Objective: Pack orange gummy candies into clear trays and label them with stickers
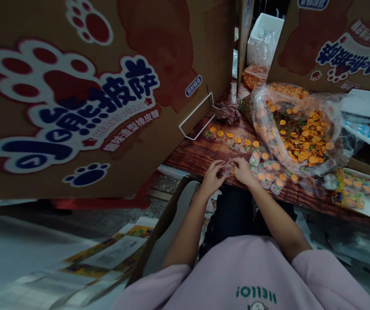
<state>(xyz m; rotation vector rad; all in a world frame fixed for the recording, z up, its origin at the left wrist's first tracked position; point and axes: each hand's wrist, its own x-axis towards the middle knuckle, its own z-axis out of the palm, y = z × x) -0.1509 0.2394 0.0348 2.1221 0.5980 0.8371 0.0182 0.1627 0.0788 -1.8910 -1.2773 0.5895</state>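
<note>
At the near edge of the wood-patterned table, a small clear plastic tray (225, 169) sits between my hands. My left hand (214, 176) curls its fingers and thumb around the tray's left side. From the other side, my right hand (243, 171) pinches it, with a bit of orange showing by the fingertips. Further small clear trays holding orange discs (261, 165) lie just right of my right hand. Beyond my hands runs a row of similar filled trays (238, 140). The exact contents of the held tray are too small to make out.
A large clear plastic bag (259, 107) full of loose orange discs (307, 137) lies open at the right. A big printed carton (172, 129) walls off the left, with a white wire frame (197, 118) beside it. Packed printed cards (362, 189) lie far right.
</note>
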